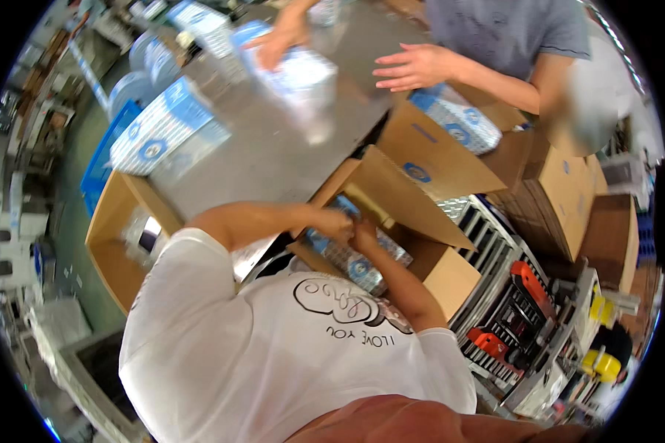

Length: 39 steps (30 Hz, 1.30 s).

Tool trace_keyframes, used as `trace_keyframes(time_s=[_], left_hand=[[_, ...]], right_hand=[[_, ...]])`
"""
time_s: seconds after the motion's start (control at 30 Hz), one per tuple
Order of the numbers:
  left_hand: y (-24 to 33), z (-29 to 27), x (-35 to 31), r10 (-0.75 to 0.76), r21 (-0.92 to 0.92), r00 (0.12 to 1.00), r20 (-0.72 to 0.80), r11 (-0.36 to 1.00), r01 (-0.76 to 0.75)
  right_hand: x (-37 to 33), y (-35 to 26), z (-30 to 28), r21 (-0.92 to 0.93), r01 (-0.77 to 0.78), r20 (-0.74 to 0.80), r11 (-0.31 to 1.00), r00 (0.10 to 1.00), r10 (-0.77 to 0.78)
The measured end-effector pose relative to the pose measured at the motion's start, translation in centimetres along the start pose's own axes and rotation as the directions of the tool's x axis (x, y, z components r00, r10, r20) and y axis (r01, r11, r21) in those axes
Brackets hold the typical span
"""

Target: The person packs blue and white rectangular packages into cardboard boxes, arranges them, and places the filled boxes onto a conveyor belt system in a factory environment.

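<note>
Below me an open cardboard box (pixel 451 277) holds a blue-and-white pack (pixel 358 269) in shiny clear wrap. My left hand (pixel 335 224) reaches in from the left, fingers curled in at the pack's upper end. Close beside it, nearly touching, my right hand (pixel 363 235) is bent over the same pack. Both hands look closed on it, though the fingertips are partly hidden. Across the metal table (pixel 236 155), a co-worker's one hand (pixel 282 46) rests on a wrapped pack (pixel 299 77); their other hand (pixel 417 68) is spread above another box.
More wrapped packs (pixel 166 129) stand on the table's left. A second open box (pixel 440 151) with a pack in it adjoins mine. At left are an open carton (pixel 118 240) and a blue crate (pixel 103 162). A roller conveyor with a red-and-black machine (pixel 517 317) lies at right.
</note>
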<state>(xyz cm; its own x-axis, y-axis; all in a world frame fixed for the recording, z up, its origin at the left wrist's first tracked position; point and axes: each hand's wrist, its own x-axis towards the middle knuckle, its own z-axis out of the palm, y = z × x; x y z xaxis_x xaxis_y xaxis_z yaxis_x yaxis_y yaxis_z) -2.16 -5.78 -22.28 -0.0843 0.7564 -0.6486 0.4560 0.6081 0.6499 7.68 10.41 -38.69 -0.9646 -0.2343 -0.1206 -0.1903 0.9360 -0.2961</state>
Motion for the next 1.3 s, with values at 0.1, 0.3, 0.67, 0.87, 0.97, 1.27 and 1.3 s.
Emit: trace_keyframes(time_s=[0.1,0.3,0.67,0.87,0.97,1.27,1.3], left_hand=[[-4.2,-2.5,-11.2,-0.059,-0.511,0.689,-0.722,0.717,-0.474],[-16.2,8.2,-35.4,-0.553,-0.556,-0.652,-0.518,0.797,-0.235],[-23.7,39.0,-25.5,-0.972,-0.910,0.183,0.148,-0.061,0.409],[-19.6,38.5,-18.7,-0.958,-0.869,0.280,-0.058,0.187,0.459],[-20.1,39.5,-18.9,-0.934,-0.852,0.299,-0.195,0.312,0.421],[-21.6,38.3,-30.4,-0.854,-0.986,0.507,0.121,-0.163,-0.040],[-20.7,36.8,-31.8,-0.877,-0.978,0.475,0.064,-0.150,-0.146]], right_hand=[[1.4,-5.0,-10.5,0.614,-0.102,0.210,0.783,0.977,-0.038],[8.6,-14.0,-18.4,0.784,-0.038,0.133,0.620,0.985,-0.107],[13.2,-36.0,-7.9,0.367,0.827,-0.044,0.426,0.473,-0.880],[12.8,-34.1,-8.0,0.603,0.391,0.389,0.696,0.618,-0.684],[13.4,-30.1,-11.4,0.739,0.099,0.365,0.666,0.772,-0.520],[12.0,-23.9,-14.1,0.876,-0.243,0.391,0.416,0.863,-0.319],[11.6,-24.6,-14.6,0.884,-0.235,0.384,0.403,0.858,-0.340]])
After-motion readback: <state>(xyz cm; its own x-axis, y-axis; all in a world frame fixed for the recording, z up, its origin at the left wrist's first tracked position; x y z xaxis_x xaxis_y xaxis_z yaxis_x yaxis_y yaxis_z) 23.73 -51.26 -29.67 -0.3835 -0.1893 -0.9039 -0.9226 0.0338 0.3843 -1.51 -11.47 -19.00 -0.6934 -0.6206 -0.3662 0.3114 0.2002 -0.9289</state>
